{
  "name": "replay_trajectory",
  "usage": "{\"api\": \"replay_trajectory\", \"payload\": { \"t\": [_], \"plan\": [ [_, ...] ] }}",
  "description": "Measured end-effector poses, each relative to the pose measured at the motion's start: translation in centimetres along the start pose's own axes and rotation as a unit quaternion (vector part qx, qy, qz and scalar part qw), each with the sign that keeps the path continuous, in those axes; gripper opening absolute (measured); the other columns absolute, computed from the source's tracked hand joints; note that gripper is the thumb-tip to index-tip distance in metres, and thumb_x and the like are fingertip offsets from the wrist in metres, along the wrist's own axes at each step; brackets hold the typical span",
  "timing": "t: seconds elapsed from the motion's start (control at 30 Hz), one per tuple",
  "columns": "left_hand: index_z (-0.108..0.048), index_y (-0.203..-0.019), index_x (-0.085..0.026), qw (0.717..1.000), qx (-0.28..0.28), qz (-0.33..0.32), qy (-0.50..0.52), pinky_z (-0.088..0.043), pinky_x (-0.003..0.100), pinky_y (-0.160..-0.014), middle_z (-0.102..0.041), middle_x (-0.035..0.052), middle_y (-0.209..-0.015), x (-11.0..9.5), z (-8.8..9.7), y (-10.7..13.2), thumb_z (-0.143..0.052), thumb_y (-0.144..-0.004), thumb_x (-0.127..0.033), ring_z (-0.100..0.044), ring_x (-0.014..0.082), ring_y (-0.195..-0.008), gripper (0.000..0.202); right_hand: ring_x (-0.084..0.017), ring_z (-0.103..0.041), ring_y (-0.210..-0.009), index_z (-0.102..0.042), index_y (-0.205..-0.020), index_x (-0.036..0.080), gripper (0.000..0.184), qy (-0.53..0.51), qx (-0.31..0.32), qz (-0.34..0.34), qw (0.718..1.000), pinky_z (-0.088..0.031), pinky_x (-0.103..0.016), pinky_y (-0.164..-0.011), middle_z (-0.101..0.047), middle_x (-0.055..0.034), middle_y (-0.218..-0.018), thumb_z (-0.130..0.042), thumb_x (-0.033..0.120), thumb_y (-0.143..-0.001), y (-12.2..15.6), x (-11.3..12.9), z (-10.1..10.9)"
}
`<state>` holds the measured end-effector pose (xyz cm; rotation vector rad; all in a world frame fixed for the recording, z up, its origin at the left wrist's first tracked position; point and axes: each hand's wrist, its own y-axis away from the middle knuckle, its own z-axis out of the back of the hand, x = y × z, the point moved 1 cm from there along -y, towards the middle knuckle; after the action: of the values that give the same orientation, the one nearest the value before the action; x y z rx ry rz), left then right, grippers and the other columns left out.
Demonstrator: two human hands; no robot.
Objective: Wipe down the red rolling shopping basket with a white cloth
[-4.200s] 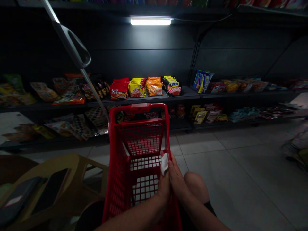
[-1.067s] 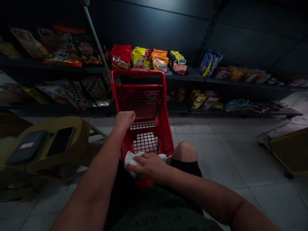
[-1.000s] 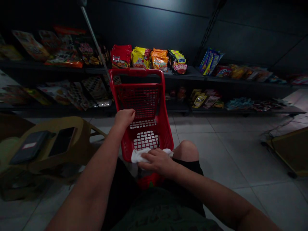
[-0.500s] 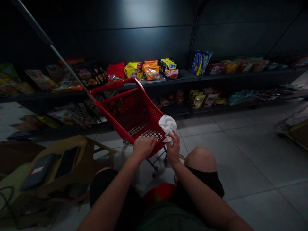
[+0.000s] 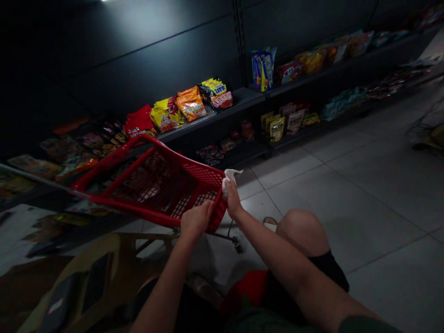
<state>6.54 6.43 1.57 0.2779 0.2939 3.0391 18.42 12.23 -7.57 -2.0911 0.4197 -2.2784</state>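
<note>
A small red shopping cart (image 5: 166,157) with a lattice basket stands before my knees, its handle end toward the shelves at the left. My left hand (image 5: 197,217) is closed over the near rim of the basket. At the basket's right corner my right hand (image 5: 231,196) grips a crumpled white cloth (image 5: 227,180) and presses it against the red rim. Part of the cloth sticks out past my fingers; the rest is hidden by them. One caster wheel (image 5: 236,241) shows below the basket.
Snack packets (image 5: 190,104) line a dark two-level shelf (image 5: 243,99) across the back. To the left a tan stool (image 5: 121,245) holds a dark phone-like slab (image 5: 98,281) and a dark case (image 5: 60,300). A metal pole (image 5: 38,178) meets the cart's handle. Grey floor tiles (image 5: 347,185) extend right.
The cart has turned, its handle end swinging left and down along with the pole. My right hand has brought the cloth onto the rim. The whole view has tilted.
</note>
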Motion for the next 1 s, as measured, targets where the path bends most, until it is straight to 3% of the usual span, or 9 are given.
{"api": "replay_trajectory", "payload": {
  "t": [0.1, 0.23, 0.37, 0.43, 0.5, 0.57, 0.73, 0.83, 1.0],
  "plan": [
    [-0.059, -0.114, -0.029, 1.000, 0.005, 0.015, -0.011, -0.046, 0.032, -0.070, -0.075, 0.0080, -0.087, -0.3, 0.1, -0.6, -0.008, -0.099, -0.052, -0.072, 0.0245, -0.081, 0.057, -0.016, -0.037, -0.138, -0.046, -0.141, 0.019, 0.048, -0.138, -0.083, -0.054, 0.985, -0.028, -0.038, -0.116, -0.044, -0.0089, -0.148, -0.030, 0.032, -0.098, 3.8, -0.8, -2.5],
    [-0.058, -0.115, -0.029, 0.999, 0.009, 0.031, -0.018, -0.045, 0.032, -0.070, -0.075, 0.0085, -0.091, -0.2, 0.0, -1.4, -0.009, -0.099, -0.053, -0.071, 0.0253, -0.082, 0.057, -0.021, -0.045, -0.129, -0.067, -0.109, 0.022, 0.033, -0.152, -0.067, -0.044, 0.985, -0.029, -0.041, -0.114, -0.053, -0.0082, -0.133, -0.048, 0.018, -0.083, 10.6, -1.6, -4.8],
    [-0.059, -0.113, -0.028, 0.999, 0.010, 0.036, -0.021, -0.044, 0.032, -0.069, -0.075, 0.0090, -0.091, 0.0, -0.2, -1.5, -0.006, -0.099, -0.054, -0.071, 0.0256, -0.084, 0.060, -0.019, -0.057, -0.097, -0.065, -0.085, 0.021, 0.021, -0.181, -0.030, -0.068, 0.981, -0.044, -0.035, -0.095, -0.062, -0.0026, -0.095, -0.053, 0.014, -0.070, 10.1, -1.0, -2.9],
    [-0.058, -0.113, -0.029, 0.999, 0.016, 0.037, -0.016, -0.043, 0.031, -0.069, -0.075, 0.0083, -0.092, 0.0, -0.2, -1.4, -0.006, -0.098, -0.055, -0.071, 0.0249, -0.084, 0.060, -0.016, -0.057, -0.078, -0.061, -0.081, 0.021, 0.012, -0.245, 0.072, -0.122, 0.959, -0.048, -0.029, -0.078, -0.060, 0.0009, -0.081, -0.057, 0.019, -0.070, 8.5, -0.7, -1.2],
    [-0.058, -0.113, -0.030, 0.999, 0.027, 0.038, -0.009, -0.043, 0.031, -0.068, -0.075, 0.0078, -0.092, -0.1, -0.2, -1.2, -0.007, -0.098, -0.056, -0.071, 0.0245, -0.084, 0.059, -0.013, -0.053, -0.063, -0.057, -0.077, 0.020, 0.009, -0.332, 0.225, -0.177, 0.899, -0.045, -0.024, -0.062, -0.057, 0.0028, -0.073, -0.061, 0.026, -0.071, 7.2, -0.5, 0.3],
    [-0.058, -0.113, -0.030, 0.999, 0.033, 0.033, -0.006, -0.043, 0.031, -0.068, -0.075, 0.0078, -0.092, -0.1, -0.2, -1.0, -0.008, -0.098, -0.057, -0.071, 0.0248, -0.084, 0.059, -0.011, -0.049, -0.057, -0.055, -0.074, 0.020, 0.014, -0.401, 0.276, -0.202, 0.850, -0.040, -0.022, -0.054, -0.056, 0.0040, -0.069, -0.064, 0.030, -0.070, 5.8, -1.0, 1.6],
    [-0.058, -0.116, -0.031, 0.999, 0.024, 0.012, -0.022, -0.044, 0.033, -0.069, -0.075, 0.0084, -0.092, -0.2, -0.3, -0.1, -0.006, -0.098, -0.056, -0.071, 0.0266, -0.085, 0.061, -0.015, -0.059, -0.088, -0.064, -0.087, 0.021, 0.020, -0.321, 0.002, -0.154, 0.934, -0.048, -0.027, -0.083, -0.064, 0.0007, -0.092, -0.065, 0.036, -0.074, 2.2, -3.8, 2.4],
    [-0.058, -0.117, -0.031, 0.999, 0.029, 0.004, -0.022, -0.045, 0.032, -0.070, -0.075, 0.0075, -0.091, -0.6, -0.3, 0.5, -0.007, -0.098, -0.055, -0.072, 0.0262, -0.085, 0.059, -0.019, -0.049, -0.122, -0.062, -0.115, 0.023, 0.036, -0.239, -0.110, -0.094, 0.960, -0.034, -0.038, -0.111, -0.059, -0.0039, -0.126, -0.049, 0.042, -0.088, 3.2, -4.1, 0.5],
    [-0.059, -0.114, -0.031, 1.000, 0.019, -0.013, -0.015, -0.045, 0.033, -0.071, -0.076, 0.0079, -0.090, -1.2, -0.2, 0.3, -0.011, -0.100, -0.052, -0.072, 0.0259, -0.085, 0.054, -0.020, -0.022, -0.148, -0.024, -0.153, 0.026, 0.061, -0.160, -0.057, -0.016, 0.985, -0.019, -0.045, -0.122, -0.025, -0.0063, -0.159, -0.041, 0.042, -0.097, 11.7, -2.2, -3.7]
  ]
}}
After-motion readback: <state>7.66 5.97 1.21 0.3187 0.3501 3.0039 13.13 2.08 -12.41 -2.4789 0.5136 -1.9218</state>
